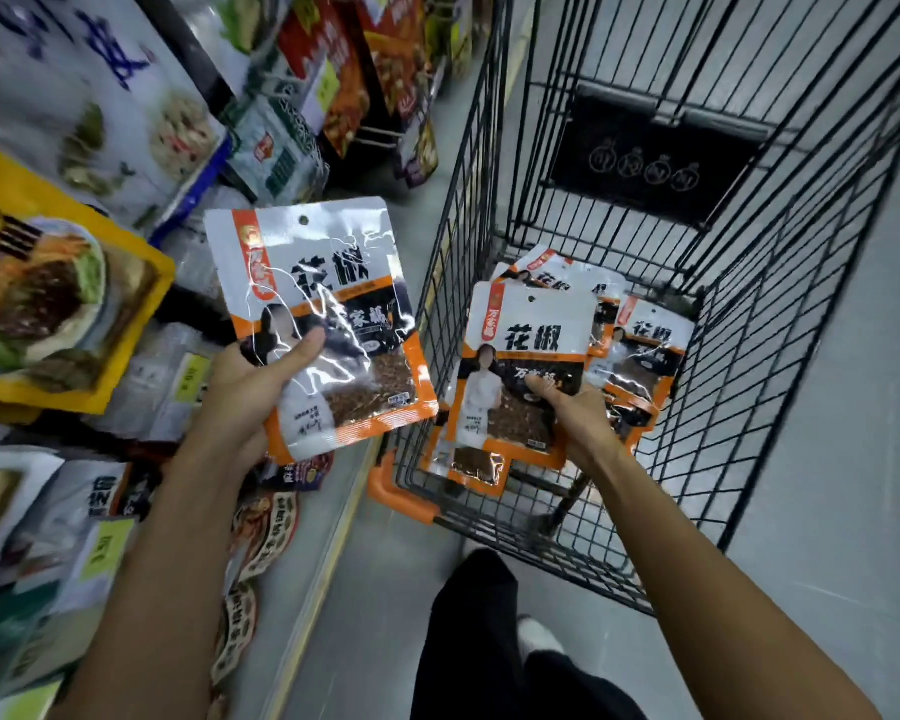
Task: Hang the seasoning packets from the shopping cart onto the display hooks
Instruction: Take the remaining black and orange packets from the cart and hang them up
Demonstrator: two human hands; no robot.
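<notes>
Head view looks down at two bare hands working at once. The left hand [261,392] holds one seasoning packet [323,283] up beside the shop shelves, thumb on the front and fingers behind, near its bottom edge. The right hand [580,413] is down inside the shopping cart [780,330], fingers curled round the low part of a second packet [528,335] that sits on top of more packets [650,345] on the cart floor. I think the job now is to get the held packet onto a hook, and the hooks are hard to pick out among the blurry goods on the left. To do it well, keep holding the packet low so the small round hole [303,220] at the top stays free. Turn the front to face out, line the hole up with the tip of the hook, and slide it all the way on. Hang one at a time, since the shiny packets look slippery. Both packets show big black writing, 花椒, on white with orange edges. An orange band at the top corner has small writing that may say 万家福, but it is blurry. A black plate [650,158] at the far end of the cart has four round marks I cannot read.
</notes>
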